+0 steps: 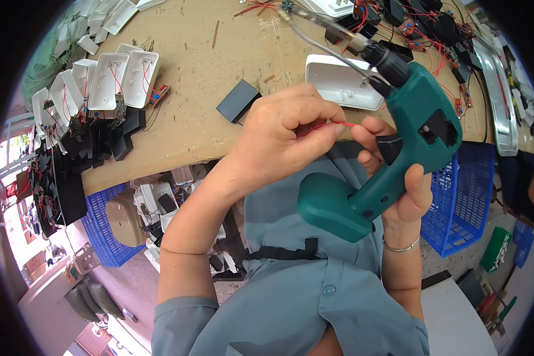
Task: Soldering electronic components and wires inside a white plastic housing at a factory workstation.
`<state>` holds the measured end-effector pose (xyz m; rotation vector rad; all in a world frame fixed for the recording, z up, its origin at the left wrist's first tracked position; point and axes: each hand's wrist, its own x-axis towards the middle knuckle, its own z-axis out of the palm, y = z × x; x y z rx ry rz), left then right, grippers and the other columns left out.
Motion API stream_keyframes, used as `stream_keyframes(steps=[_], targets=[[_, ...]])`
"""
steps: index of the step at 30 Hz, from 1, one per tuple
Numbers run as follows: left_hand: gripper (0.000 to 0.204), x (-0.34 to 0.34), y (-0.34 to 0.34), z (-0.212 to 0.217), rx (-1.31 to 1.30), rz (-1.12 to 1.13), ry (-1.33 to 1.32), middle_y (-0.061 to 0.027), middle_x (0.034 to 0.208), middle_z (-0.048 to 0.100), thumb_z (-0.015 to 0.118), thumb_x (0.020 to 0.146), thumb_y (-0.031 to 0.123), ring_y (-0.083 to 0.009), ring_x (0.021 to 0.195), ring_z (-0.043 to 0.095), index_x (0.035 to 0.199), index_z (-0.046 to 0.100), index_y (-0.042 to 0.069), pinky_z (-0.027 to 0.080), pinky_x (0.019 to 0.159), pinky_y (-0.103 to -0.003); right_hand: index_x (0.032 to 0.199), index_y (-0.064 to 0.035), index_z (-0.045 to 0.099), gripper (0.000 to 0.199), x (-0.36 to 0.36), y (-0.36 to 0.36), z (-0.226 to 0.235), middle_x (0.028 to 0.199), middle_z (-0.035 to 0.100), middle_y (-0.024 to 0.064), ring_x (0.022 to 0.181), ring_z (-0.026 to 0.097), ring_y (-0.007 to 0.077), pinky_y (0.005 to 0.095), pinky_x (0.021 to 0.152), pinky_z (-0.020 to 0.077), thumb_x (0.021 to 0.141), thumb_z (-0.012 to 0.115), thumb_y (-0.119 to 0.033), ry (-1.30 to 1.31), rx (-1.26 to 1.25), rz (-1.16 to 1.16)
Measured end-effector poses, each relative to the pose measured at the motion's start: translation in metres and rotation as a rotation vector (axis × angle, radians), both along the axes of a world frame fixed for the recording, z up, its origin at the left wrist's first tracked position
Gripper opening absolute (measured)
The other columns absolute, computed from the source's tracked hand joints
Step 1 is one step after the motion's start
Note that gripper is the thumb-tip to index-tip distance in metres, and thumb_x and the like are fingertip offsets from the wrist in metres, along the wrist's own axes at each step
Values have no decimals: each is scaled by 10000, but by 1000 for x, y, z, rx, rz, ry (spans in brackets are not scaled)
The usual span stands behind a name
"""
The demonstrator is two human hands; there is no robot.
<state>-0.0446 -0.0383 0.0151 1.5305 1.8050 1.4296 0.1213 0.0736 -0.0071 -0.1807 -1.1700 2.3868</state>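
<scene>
My right hand [414, 199] grips a green pistol-shaped soldering gun [424, 98] by its handle, with fingers near the black trigger. Its black nose and thin metal feed tube point toward the far middle of the table, where the tip meets a tangle of red wires and a small board. In front of my chest, my left hand [279, 127] pinches a thin red wire [349, 124] between thumb and forefinger. The wire's end lies near the right hand's fingertips; whether they touch it I cannot tell. A white plastic casing [323, 89] lies behind the hands, beside a black box [238, 101].
White casings with red wires [108, 80] and black parts pile up at the left of the table [190, 71]. Black boxes, wires and circuit boards crowd the far right, near a metal tray [504, 101]. Blue crates [457, 196] stand below the table edge on both sides.
</scene>
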Motion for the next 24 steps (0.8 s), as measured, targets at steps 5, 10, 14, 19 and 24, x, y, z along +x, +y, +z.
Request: stream_keyframes(steps=[5,10,14,19,24], targets=[[129,7,0,-5,126,95,119,-30,665,523,662,686,-28,-78,535,459,798,618,20,348,460,-205,1300,44,244,688,21,-11,15,1188,431,284,955,558,293,339,738,518,819,597,-298,-82,228,-274],[154,16,6,-13,334,96,336,-32,635,510,672,630,16,-175,493,503,760,601,56,393,431,-284,1257,28,311,604,21,-33,28,1106,495,249,724,551,148,254,620,482,725,597,19,-331,624,-654],[227,18,8,-15,377,-43,409,-59,646,524,683,615,-75,-147,527,506,818,607,-5,381,441,-238,1216,15,365,588,15,-43,22,1100,514,207,796,565,153,262,682,495,674,578,102,-327,569,-731],[230,22,10,-21,393,-108,384,-63,642,523,686,606,-73,-159,531,516,810,606,-6,389,441,-247,1170,32,414,521,6,-47,13,1095,526,165,844,573,153,278,735,496,686,592,106,-323,527,-794],[234,20,16,-33,535,-84,570,-11,626,495,676,558,24,-132,465,452,778,597,38,306,391,-253,1168,39,413,515,2,-50,6,1089,525,165,831,570,147,271,737,490,689,590,110,-310,555,-820]])
